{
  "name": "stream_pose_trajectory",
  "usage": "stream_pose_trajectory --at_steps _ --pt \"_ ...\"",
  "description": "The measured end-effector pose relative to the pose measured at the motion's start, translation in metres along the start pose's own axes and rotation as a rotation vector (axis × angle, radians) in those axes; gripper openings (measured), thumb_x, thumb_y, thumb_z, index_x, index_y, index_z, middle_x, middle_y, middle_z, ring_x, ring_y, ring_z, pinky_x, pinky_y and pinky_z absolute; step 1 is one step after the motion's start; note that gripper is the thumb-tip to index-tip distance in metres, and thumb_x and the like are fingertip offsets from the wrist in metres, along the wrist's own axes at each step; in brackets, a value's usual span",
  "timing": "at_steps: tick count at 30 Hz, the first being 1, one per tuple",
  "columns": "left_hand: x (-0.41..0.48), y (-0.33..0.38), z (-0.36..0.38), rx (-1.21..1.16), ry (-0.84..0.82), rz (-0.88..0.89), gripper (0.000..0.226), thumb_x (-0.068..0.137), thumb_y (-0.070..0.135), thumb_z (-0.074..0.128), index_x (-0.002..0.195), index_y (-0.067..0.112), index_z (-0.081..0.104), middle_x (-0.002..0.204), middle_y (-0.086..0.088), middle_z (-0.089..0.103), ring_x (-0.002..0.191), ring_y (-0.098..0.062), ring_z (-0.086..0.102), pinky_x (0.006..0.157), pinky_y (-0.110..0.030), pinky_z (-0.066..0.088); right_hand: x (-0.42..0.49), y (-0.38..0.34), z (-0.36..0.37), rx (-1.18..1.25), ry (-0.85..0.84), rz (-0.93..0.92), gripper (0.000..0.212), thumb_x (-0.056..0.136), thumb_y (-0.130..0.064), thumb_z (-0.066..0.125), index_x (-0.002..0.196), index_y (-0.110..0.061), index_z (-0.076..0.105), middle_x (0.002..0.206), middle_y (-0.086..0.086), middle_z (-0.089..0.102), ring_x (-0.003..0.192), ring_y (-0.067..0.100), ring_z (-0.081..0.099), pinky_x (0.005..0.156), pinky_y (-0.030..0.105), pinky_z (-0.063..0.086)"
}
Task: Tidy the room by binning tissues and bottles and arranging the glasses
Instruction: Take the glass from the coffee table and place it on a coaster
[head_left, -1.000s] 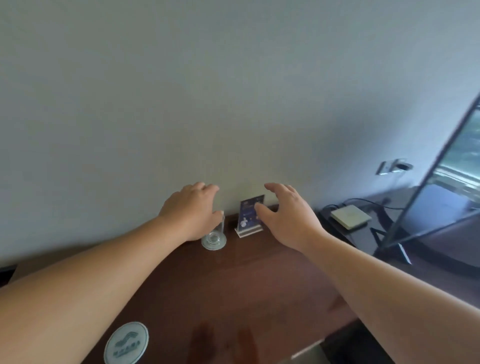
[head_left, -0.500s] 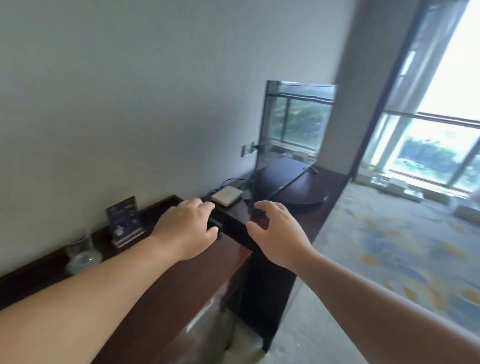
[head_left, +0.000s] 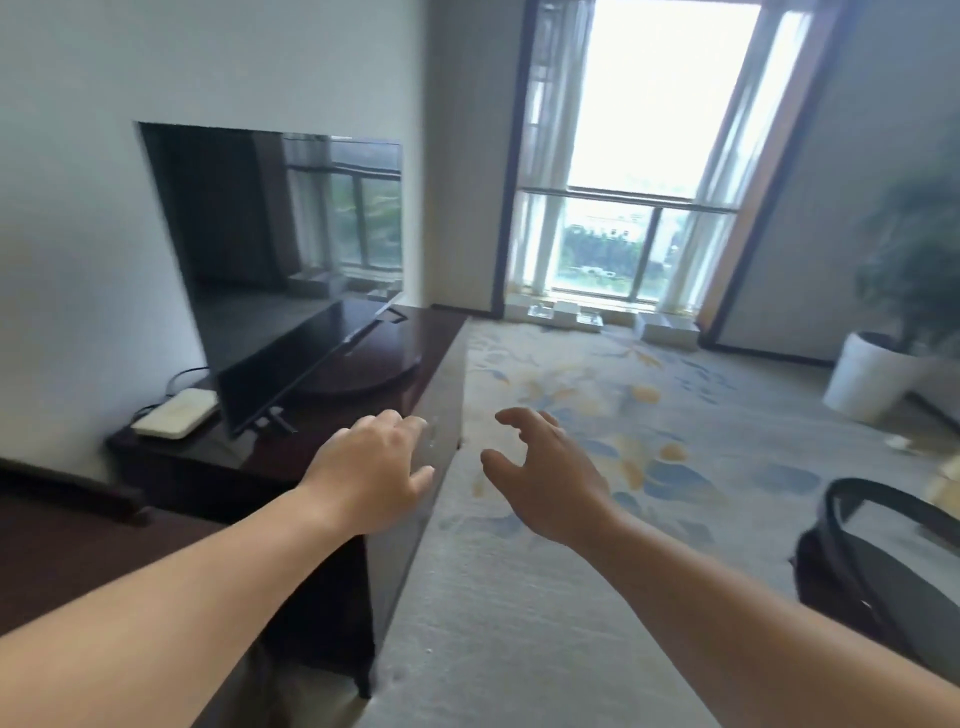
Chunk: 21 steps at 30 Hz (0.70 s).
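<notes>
**Both hands empty by the cabinet**

The left hand (head_left: 371, 467) is held out over the front corner of the dark cabinet (head_left: 426, 338), fingers loosely bent, gripping nothing. The right hand (head_left: 545, 473) hangs just right of the cabinet above the carpet (head_left: 623, 389), fingers spread and curved, also empty. Well right of the cabinet, near a white planter (head_left: 867, 376), lies a pale scrap (head_left: 896, 441), too blurred to tell whether it is a tissue.

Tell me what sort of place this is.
Most likely a hotel room: a flat television on a long dark cabinet, patterned carpet across the floor, and a tall window.
</notes>
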<state>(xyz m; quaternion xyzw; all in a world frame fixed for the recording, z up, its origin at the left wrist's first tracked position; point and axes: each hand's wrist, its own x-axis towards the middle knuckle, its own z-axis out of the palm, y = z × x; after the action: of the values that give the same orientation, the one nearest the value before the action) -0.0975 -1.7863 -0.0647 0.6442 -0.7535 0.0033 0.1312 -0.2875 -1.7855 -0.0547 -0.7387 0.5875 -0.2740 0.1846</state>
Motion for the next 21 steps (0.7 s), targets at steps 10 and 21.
stream_pose_trajectory --at_steps 10,21 --pt "0.083 0.135 0.06 -0.07 -0.128 0.326 0.06 0.09 0.048 0.049 0.144 0.024 0.034 0.141 0.002 0.046 0.129 -0.019 0.044 0.105 -0.036 0.039 -0.019 0.121 -0.073 -0.025 0.161 0.287 0.05 0.091 -0.041 0.055 0.137 -0.025 0.046 0.141 -0.004 0.045 0.123 0.013 0.049 0.099 0.03 0.042" --pt "0.179 0.226 0.096 -0.163 -0.2 0.68 0.059 0.091 0.049 0.048 0.145 0.027 0.034 0.143 0.005 0.044 0.132 -0.017 0.042 0.1 -0.032 0.039 -0.021 0.188 -0.114 -0.065 0.369 0.595 0.052 0.091 -0.04 0.054 0.139 -0.023 0.044 0.141 -0.005 0.044 0.122 0.011 0.047 0.091 0.023 0.04"
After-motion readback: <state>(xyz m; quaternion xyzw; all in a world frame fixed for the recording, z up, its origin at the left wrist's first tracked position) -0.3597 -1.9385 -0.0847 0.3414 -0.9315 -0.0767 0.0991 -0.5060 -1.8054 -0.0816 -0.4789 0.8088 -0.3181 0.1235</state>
